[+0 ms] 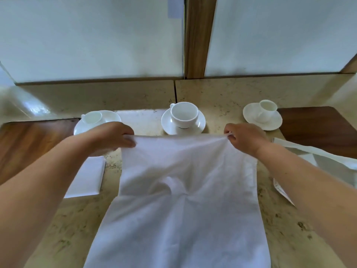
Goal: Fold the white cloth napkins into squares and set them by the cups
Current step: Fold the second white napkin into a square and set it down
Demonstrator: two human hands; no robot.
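A white cloth napkin (pixel 183 209) lies spread over the beige stone counter in front of me, creased in its middle. My left hand (pixel 114 137) pinches its far left corner and my right hand (pixel 244 137) pinches its far right corner, so the far edge is stretched between them. Three white cups on saucers stand in a row behind: the left cup (pixel 92 118), the middle cup (pixel 184 114) and the right cup (pixel 267 108). A folded white napkin (pixel 87 176) lies flat below the left cup, partly under my left forearm.
Another unfolded white napkin (pixel 324 157) lies at the right, partly on a dark wooden panel (pixel 316 124). A second wooden panel (pixel 29 144) is set into the counter at the left. A frosted window and a wooden post rise behind the cups.
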